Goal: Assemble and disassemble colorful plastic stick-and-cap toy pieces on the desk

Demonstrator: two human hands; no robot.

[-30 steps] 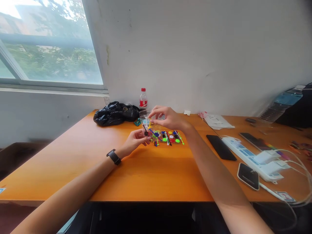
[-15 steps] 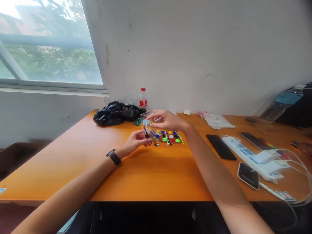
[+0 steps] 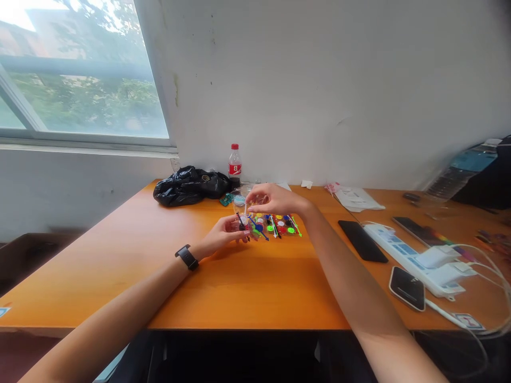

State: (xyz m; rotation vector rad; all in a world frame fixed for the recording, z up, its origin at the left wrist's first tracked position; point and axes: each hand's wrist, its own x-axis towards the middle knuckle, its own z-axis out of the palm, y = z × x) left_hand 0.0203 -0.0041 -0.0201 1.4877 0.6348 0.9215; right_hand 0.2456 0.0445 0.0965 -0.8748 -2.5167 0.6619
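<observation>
A clear plastic compartment box [image 3: 275, 235] sits near the middle of the table, filled with colourful small discs and arrow-shaped pieces. At its left end, my left hand [image 3: 225, 232] has its fingers and thumb closed on the box's edge, beside a black arrow piece [image 3: 241, 227]. A blue arrow piece [image 3: 259, 227] lies just right of those fingers. Over the box's left part, my right hand [image 3: 275, 199] is bent down in a pinch, with a slim white piece [image 3: 246, 208] at its fingertips. Clear plastic behind that hand is partly hidden.
A black plastic bag [image 3: 189, 186] and a cola bottle [image 3: 235, 164] stand at the back. On the right lie a black phone [image 3: 362, 240], a white power strip [image 3: 411, 258], a charging phone [image 3: 407, 288] with cables, and a white paper packet [image 3: 357, 198].
My right hand has dropped slightly, its fingers drawn closer together around the white piece. The blue arrow piece at the box's left part has shifted and shows more fully. My left hand stays in place.
</observation>
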